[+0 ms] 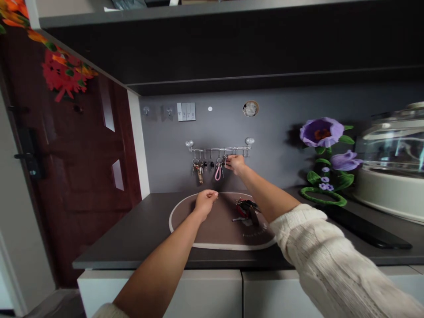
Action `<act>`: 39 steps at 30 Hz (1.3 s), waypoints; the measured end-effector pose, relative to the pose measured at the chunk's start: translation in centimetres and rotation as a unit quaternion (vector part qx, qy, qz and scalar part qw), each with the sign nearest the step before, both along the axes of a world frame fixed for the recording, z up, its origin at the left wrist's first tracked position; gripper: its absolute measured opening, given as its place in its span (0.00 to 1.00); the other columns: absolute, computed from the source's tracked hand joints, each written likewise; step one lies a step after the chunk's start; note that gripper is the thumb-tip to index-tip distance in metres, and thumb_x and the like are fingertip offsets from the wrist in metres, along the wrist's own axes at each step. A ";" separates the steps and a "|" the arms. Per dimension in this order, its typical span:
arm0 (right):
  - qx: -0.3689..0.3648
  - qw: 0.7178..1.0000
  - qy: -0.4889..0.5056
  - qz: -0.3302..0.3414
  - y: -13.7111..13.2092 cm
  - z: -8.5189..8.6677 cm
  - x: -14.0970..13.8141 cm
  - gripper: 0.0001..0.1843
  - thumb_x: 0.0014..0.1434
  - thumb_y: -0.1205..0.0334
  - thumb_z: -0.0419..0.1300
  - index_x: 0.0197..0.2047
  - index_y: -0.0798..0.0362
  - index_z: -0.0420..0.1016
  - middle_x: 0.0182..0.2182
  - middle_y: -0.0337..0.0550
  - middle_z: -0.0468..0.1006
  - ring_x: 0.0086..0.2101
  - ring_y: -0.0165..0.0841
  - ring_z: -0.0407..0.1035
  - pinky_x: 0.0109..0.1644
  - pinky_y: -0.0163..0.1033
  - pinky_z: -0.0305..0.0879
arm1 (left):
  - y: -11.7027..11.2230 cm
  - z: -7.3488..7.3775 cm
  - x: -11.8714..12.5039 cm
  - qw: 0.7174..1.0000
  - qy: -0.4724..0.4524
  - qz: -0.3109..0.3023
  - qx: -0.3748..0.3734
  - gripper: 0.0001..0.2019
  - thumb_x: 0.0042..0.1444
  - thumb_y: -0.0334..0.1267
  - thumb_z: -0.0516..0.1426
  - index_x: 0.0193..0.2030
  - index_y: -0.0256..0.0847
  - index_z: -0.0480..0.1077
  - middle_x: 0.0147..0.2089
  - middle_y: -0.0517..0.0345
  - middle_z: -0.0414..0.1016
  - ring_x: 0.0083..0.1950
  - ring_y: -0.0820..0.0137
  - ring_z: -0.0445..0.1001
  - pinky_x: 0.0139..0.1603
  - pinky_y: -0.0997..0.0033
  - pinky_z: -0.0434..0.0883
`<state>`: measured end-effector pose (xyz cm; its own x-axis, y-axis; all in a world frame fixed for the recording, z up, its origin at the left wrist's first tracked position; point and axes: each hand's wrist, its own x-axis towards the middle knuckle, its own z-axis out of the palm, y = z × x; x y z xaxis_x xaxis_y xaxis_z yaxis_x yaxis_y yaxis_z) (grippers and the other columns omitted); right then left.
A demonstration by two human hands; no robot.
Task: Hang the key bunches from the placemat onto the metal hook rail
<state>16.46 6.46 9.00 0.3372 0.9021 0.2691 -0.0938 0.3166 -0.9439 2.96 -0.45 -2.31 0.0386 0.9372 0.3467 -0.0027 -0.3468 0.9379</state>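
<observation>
Dark counter edge (pixel 165 265), right hand (pixel 236 163) pinching key (pixel 225 161) at wall rail (pixel 218 149), left hand (pixel 205 204) curled over oval mat (pixel 218 245)

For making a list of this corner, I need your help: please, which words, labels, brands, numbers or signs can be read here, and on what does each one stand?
Printed lettering on the brown oval mat: too small and blurred to read.
The keys on the rail and the pale wall plate show no readable text.
</observation>
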 end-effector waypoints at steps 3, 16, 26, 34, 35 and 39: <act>-0.009 1.000 0.003 -0.006 0.3 -0.2 -0.2 0.07 0.51 0.73 0.49 0.23 0.56 0.60 0.17 0.36 0.65 0.19 0.22 0.61 0.26 0.32 0.65 | 0.1 -0.1 0.0 1.000 0.002 0.000 -0.001 0.08 0.39 0.40 0.58 0.24 0.35 0.70 0.20 0.60 0.67 0.22 0.78 0.60 0.25 0.77 0.58; -0.030 0.999 0.031 -0.006 0.6 -1.5 -0.3 0.09 0.52 0.74 0.47 0.23 0.56 0.59 0.17 0.36 0.65 0.19 0.22 0.62 0.26 0.32 0.65 | 0.2 -0.2 0.0 1.000 0.012 0.000 0.000 0.07 0.41 0.37 0.57 0.26 0.35 0.70 0.21 0.60 0.67 0.23 0.78 0.61 0.27 0.76 0.58; -0.010 1.000 -0.004 -0.012 1.4 -2.3 0.1 0.09 0.50 0.75 0.48 0.21 0.56 0.60 0.15 0.35 0.63 0.17 0.21 0.60 0.24 0.31 0.64 | 0.3 -0.2 0.0 1.000 0.015 0.007 -0.002 0.07 0.40 0.38 0.58 0.25 0.35 0.70 0.21 0.59 0.68 0.23 0.78 0.61 0.26 0.77 0.58; -0.008 0.999 -0.044 0.007 1.2 -2.7 0.7 0.07 0.49 0.73 0.51 0.21 0.56 0.61 0.16 0.34 0.63 0.18 0.21 0.59 0.25 0.30 0.62 | 0.1 -0.2 0.0 1.000 0.029 -0.007 0.003 0.09 0.39 0.40 0.58 0.25 0.35 0.70 0.21 0.60 0.67 0.22 0.78 0.60 0.25 0.77 0.58; -0.009 0.999 -0.049 0.009 1.0 -2.7 0.8 0.07 0.49 0.72 0.51 0.21 0.56 0.61 0.16 0.34 0.63 0.18 0.21 0.58 0.25 0.29 0.61 | 0.1 -0.2 -0.1 1.000 0.029 -0.009 0.003 0.09 0.40 0.40 0.58 0.25 0.35 0.70 0.21 0.60 0.67 0.23 0.78 0.60 0.25 0.77 0.58; -0.011 0.998 -0.061 0.016 0.1 -2.8 1.3 0.06 0.47 0.71 0.54 0.21 0.56 0.62 0.16 0.35 0.64 0.19 0.21 0.59 0.25 0.27 0.58 | 0.2 -0.4 -0.1 0.999 0.037 -0.021 -0.004 0.10 0.39 0.40 0.59 0.27 0.35 0.70 0.21 0.60 0.66 0.22 0.78 0.60 0.25 0.77 0.57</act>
<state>17.75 6.51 6.24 0.2744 0.9181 0.2859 0.0125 0.2939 -0.9558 2.84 -0.28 -2.68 0.1028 0.9367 0.3346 0.0530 -0.3410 0.9385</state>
